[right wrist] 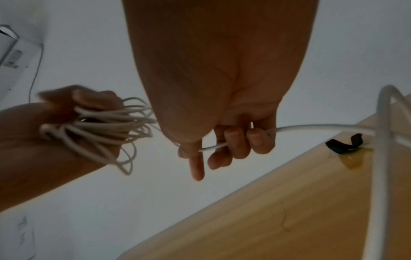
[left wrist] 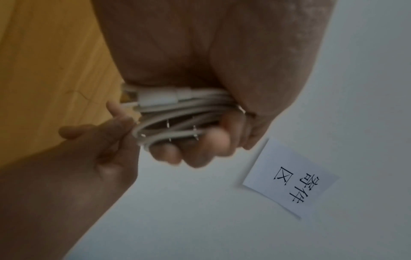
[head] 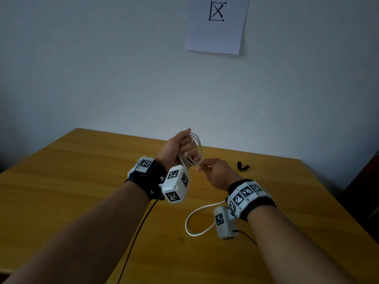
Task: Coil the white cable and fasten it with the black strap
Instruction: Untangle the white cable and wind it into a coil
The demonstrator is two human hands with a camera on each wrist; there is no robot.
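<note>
Pale wall (head: 102, 68) backs a yellow wooden worktop (head: 71, 181), and a sheet of paper (head: 217, 27) with black characters hangs on that wall above the far edge. Both hands are raised over the middle of the worktop, close together but not touching in the head view.

The left hand (head: 180, 148) is closed around the white cable (head: 194, 152), gripping a bundle of several loops; the left wrist view shows a white plug end pressed among the loops under the palm, with the fingers (left wrist: 213, 144) curled over the strands. The right hand (head: 217, 173), just to the right of the bundle and slightly nearer, has its fingers (right wrist: 258, 139) curled round the free run of the same cable, index finger pointing out. From there the loose end swings down in a loop below the right wrist, above the near part of the worktop.

The black strap (head: 243, 167) lies folded on the worktop to the right of the hands, towards the far edge, apart from both. Each wrist wears a black band with white marker blocks (head: 176, 185), and a thin black wire (head: 139, 232) trails from the left one.
</note>
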